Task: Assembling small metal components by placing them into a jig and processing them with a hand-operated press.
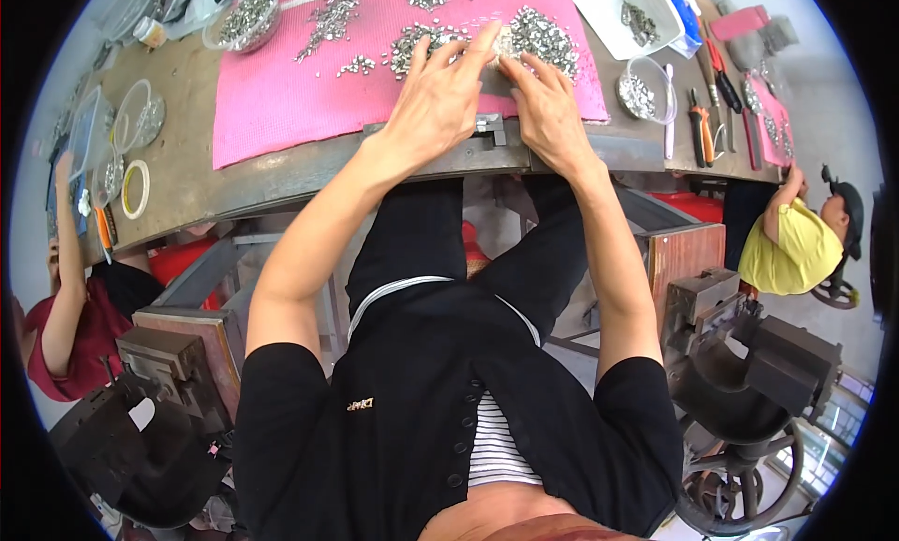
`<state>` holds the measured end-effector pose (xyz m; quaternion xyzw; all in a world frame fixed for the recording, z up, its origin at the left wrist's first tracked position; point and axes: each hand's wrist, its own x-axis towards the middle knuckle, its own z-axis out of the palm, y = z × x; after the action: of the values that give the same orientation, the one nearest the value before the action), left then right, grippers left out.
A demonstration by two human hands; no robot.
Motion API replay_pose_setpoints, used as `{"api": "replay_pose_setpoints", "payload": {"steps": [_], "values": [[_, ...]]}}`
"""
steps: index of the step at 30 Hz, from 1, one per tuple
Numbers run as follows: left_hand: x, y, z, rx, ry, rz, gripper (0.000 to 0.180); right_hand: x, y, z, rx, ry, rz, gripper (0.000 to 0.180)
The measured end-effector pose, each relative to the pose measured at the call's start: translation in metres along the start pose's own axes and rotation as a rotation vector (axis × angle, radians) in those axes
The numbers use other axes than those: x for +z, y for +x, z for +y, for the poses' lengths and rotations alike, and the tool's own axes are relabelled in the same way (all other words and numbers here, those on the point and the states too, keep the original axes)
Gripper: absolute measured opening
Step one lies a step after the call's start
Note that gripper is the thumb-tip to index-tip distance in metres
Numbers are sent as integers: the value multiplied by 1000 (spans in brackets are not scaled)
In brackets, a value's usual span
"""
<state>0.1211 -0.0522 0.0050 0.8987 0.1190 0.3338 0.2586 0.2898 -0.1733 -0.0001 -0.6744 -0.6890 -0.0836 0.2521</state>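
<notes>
1. Left hand (438,101), upper middle of the frame: fingers parted, tips among small metal pieces (548,43); whether the grip pinches anything, I cannot tell.
2. Right hand (556,122), just beside it: fingers bent, tips at the heap's lower edge; its grip's closure cannot be told either.
3. The pieces lie in heaps on a pink mat (272,101) at the top of the frame.
4. On the worktop (183,181), upper right: white tray (596,15), orange-handled pliers (698,129).
</notes>
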Motion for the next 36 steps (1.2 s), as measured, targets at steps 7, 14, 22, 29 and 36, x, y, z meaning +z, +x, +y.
{"api": "replay_pose_setpoints", "payload": {"steps": [7,14,22,29,36], "values": [[8,16,-28,152,300,-265,68,-7,-13,-6,20,10,-2,46],[-7,22,-27,87,139,-142,24,-5,-19,-8,179,235,249,28],[-4,45,-29,147,281,-294,13,4,-26,-8,383,338,342,19],[7,55,-35,223,385,-472,8,4,-18,-6,226,198,294,15],[5,39,-37,160,144,-272,14,3,0,2,115,128,196,7]]}}
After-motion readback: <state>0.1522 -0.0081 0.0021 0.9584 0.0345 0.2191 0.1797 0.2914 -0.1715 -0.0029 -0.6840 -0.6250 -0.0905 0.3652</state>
